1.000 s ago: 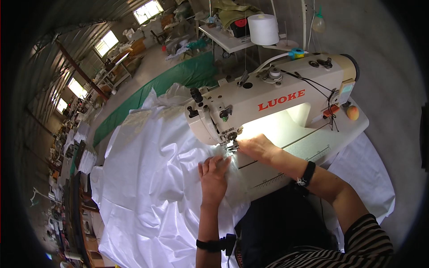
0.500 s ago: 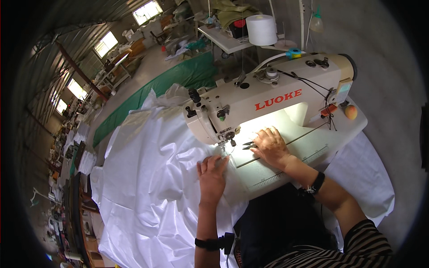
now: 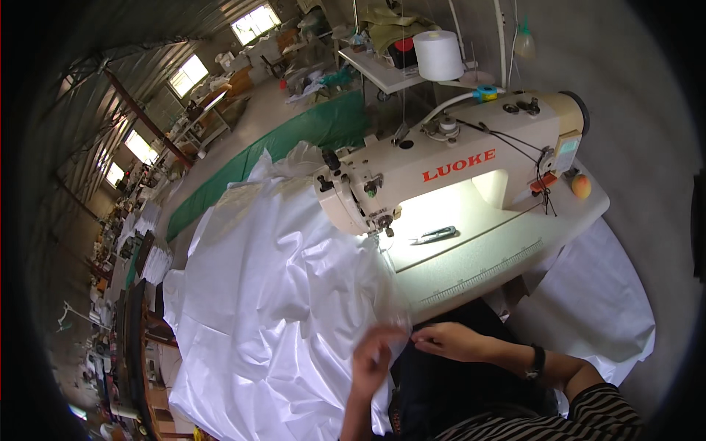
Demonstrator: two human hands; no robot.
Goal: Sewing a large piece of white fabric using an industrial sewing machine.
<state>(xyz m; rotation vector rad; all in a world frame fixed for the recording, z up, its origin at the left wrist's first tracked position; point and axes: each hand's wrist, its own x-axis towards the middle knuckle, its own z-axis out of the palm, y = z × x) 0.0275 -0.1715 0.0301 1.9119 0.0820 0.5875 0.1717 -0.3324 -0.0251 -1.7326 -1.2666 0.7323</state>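
A large white sheet of shiny fabric (image 3: 272, 294) spreads in folds to the left of the sewing machine (image 3: 448, 162) and hangs toward my lap. At its right edge is my left hand (image 3: 373, 359), smeared by motion, so its grip does not show clearly. My right hand (image 3: 452, 342) is close beside it over my dark-clothed lap, fingers pinched together; whatever they may hold is too small to make out. On the lit machine bed lie thread snips (image 3: 439, 234), with neither hand on them. Fabric reaches under the needle area, where details are hard to see.
A white thread cone (image 3: 439, 56) stands behind the machine. A peach-like fruit (image 3: 581, 186) sits at the bed's right end. More white fabric (image 3: 588, 294) hangs at the right. A green sheet (image 3: 272, 154) lies on the floor beyond.
My right hand has let go of the snips, leaving them on the bed, and moved down toward my lap. My left hand has drawn back from beside the needle to near the right hand.
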